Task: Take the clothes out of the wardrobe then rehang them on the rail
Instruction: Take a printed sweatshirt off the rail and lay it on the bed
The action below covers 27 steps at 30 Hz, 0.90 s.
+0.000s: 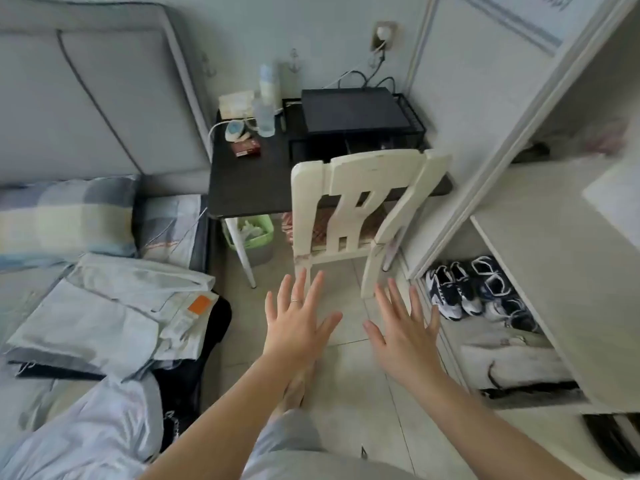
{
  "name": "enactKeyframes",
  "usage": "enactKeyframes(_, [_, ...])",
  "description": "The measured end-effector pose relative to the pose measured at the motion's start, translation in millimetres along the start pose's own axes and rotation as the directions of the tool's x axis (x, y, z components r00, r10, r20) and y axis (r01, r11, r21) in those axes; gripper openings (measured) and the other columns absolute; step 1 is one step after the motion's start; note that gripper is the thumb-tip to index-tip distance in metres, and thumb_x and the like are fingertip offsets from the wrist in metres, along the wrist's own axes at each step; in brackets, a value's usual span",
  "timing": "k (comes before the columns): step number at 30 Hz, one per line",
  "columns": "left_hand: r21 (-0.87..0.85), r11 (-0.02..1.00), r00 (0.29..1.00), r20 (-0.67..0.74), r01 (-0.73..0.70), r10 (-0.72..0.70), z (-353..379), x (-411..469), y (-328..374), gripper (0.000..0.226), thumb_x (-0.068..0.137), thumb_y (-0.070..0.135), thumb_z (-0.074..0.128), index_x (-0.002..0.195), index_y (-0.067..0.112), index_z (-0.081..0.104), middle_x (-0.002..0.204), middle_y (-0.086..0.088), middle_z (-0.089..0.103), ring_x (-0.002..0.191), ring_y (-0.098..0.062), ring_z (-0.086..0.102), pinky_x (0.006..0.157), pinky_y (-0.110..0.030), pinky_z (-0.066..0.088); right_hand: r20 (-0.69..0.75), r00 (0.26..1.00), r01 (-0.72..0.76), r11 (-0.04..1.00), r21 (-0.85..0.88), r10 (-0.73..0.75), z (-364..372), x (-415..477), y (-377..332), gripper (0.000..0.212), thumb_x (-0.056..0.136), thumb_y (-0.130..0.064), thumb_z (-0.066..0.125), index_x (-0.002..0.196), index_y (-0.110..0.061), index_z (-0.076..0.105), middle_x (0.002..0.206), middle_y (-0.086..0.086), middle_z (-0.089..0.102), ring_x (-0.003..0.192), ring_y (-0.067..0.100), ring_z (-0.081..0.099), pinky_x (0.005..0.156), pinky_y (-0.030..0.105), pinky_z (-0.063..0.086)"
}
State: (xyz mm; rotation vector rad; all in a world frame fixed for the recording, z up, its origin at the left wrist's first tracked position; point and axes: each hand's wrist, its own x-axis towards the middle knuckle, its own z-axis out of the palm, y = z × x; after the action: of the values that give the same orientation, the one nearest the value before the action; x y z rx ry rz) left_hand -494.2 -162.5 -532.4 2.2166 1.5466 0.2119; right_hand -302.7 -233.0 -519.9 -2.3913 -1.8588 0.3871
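Left hand [298, 327] and right hand [403, 336] held out over the tiled floor [363, 396], both spread wide, holding nothing, touching nothing, pale folded clothes [114, 306] piled on the bed [166, 223] at left, open wardrobe [554, 271] at right.

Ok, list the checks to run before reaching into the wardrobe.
Left hand free: ok, open and empty.
Right hand free: ok, open and empty.
Wardrobe open: ok, its shelves show on the right.
Clothes to take out in sight: cannot tell; only shoes and a bundled cloth show low down.
Rail in sight: not ok, none shows.
Chair out of the way: cannot tell; it stands close to the wardrobe's edge.
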Motion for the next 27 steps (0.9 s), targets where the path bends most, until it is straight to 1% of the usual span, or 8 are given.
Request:
enactKeyframes(3, [0.036, 0.977, 0.976, 0.056, -0.211, 0.209, 4, 65, 37, 0.076, 0.086, 0.083, 0.002, 0.150, 0.048, -0.020, 0.165, 0.009, -0.017, 0.150, -0.020, -0.022, 0.116, -0.050, -0.019, -0.083, 0.985, -0.151, 0.988, -0.010, 0.150, -16, 22, 36, 0.066, 0.097, -0.061, 0.022, 0.154, -0.039, -0.002, 0.164, -0.012, -0.007, 0.150, 0.022, -0.012, 0.115, 0.060, -0.005])
enactKeyframes(6, [0.053, 0.917, 0.914, 0.118, -0.396, 0.388, 4, 128, 77, 0.076, 0.089, 0.080, 0.004, 0.151, 0.045, -0.023, 0.164, 0.008, -0.020, 0.149, -0.022, -0.026, 0.117, -0.052, -0.019, -0.145, 0.941, -0.315, 0.948, -0.035, 0.307, -42, 45, 68, 0.066, 0.098, -0.059, 0.021, 0.156, -0.035, 0.003, 0.165, -0.009, -0.002, 0.151, 0.027, -0.005, 0.116, 0.062, 0.001])
enactKeyframes(9, [0.039, 0.837, 0.833, 0.135, -0.545, 0.536, -1, 186, 119, 0.076, 0.087, 0.080, 0.001, 0.151, 0.045, -0.022, 0.165, 0.008, -0.019, 0.150, -0.024, -0.024, 0.119, -0.054, -0.015, -0.236, 0.867, -0.461, 0.886, -0.042, 0.440, -72, 67, 93, 0.065, 0.099, -0.058, 0.022, 0.157, -0.033, 0.002, 0.165, -0.008, -0.002, 0.151, 0.027, 0.000, 0.116, 0.062, 0.006])
enactKeyframes(13, [0.043, 0.709, 0.708, 0.135, -0.703, 0.693, -12, 256, 179, 0.075, 0.088, 0.078, 0.003, 0.152, 0.046, -0.018, 0.166, 0.008, -0.013, 0.151, -0.023, -0.019, 0.120, -0.053, -0.011, -0.345, 0.770, -0.582, 0.812, -0.037, 0.536, -118, 94, 114, 0.069, 0.094, -0.062, 0.004, 0.156, -0.034, -0.001, 0.165, -0.009, -0.006, 0.151, 0.028, -0.004, 0.116, 0.061, 0.002])
enactKeyframes(15, [0.052, 0.629, 0.631, 0.111, -0.776, 0.768, -21, 285, 212, 0.075, 0.090, 0.077, 0.005, 0.153, 0.044, -0.015, 0.167, 0.006, -0.010, 0.152, -0.024, -0.015, 0.119, -0.052, -0.008, -0.396, 0.714, -0.640, 0.768, -0.033, 0.577, -145, 105, 125, 0.068, 0.094, -0.062, 0.005, 0.156, -0.033, -0.001, 0.164, -0.009, -0.009, 0.151, 0.028, -0.005, 0.116, 0.061, 0.000])
enactKeyframes(19, [0.050, 0.431, 0.433, 0.057, -0.901, 0.899, -49, 333, 287, 0.074, 0.091, 0.074, 0.009, 0.155, 0.042, -0.011, 0.167, 0.003, -0.005, 0.153, -0.026, -0.008, 0.120, -0.053, -0.002, -0.530, 0.601, -0.714, 0.700, -0.018, 0.599, -214, 115, 147, 0.066, 0.098, -0.056, 0.025, 0.157, -0.030, 0.011, 0.165, -0.008, 0.001, 0.151, 0.030, -0.001, 0.116, 0.062, 0.000])
enactKeyframes(22, [0.061, 0.309, 0.308, -0.018, -0.949, 0.951, -75, 360, 351, 0.074, 0.093, 0.072, 0.012, 0.157, 0.039, -0.006, 0.168, 0.004, -0.002, 0.153, -0.025, -0.006, 0.120, -0.053, -0.002, -0.641, 0.536, -0.749, 0.660, -0.061, 0.549, -271, 114, 164, 0.066, 0.097, -0.055, 0.029, 0.157, -0.030, 0.014, 0.165, -0.008, 0.006, 0.151, 0.028, 0.001, 0.116, 0.062, 0.004])
enactKeyframes(27, [0.089, 0.172, 0.154, -0.178, -0.981, 0.972, -127, 384, 462, 0.071, 0.096, 0.066, 0.026, 0.158, 0.035, 0.007, 0.167, 0.004, 0.004, 0.153, -0.025, -0.002, 0.121, -0.053, 0.001, -0.775, 0.433, -0.814, 0.569, -0.116, 0.460, -363, 105, 199, 0.068, 0.099, -0.055, 0.038, 0.157, -0.033, 0.010, 0.165, -0.012, 0.001, 0.152, 0.027, 0.002, 0.116, 0.061, 0.006])
